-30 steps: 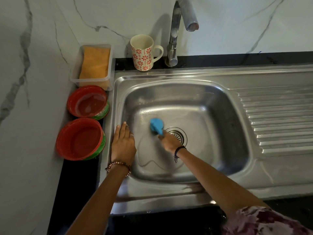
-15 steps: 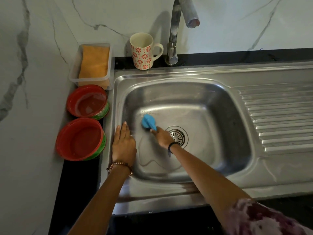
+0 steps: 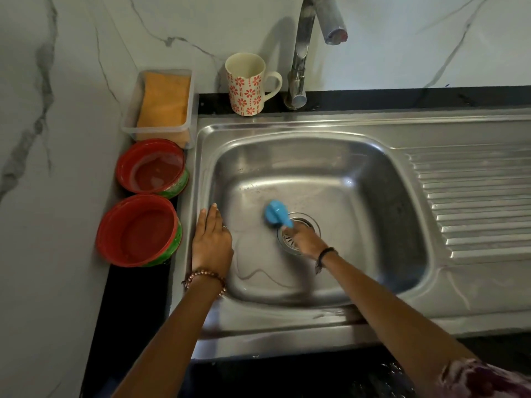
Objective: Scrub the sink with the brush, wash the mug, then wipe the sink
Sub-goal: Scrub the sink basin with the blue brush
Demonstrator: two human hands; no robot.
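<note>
My right hand [image 3: 304,239] grips the small blue plastic brush [image 3: 276,213], which has swung back right to the drain from mid-basin, so scrubbing the stainless steel sink [image 3: 330,156] continues; left hand [image 3: 211,239] stays flat on its left rim; the flowered mug [image 3: 247,83] waits untouched at upper centre

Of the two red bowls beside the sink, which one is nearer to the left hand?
The nearer red bowl, the one closest to the camera; it sits beside the left hand. The farther red bowl sits next to the sponge tub.
</note>
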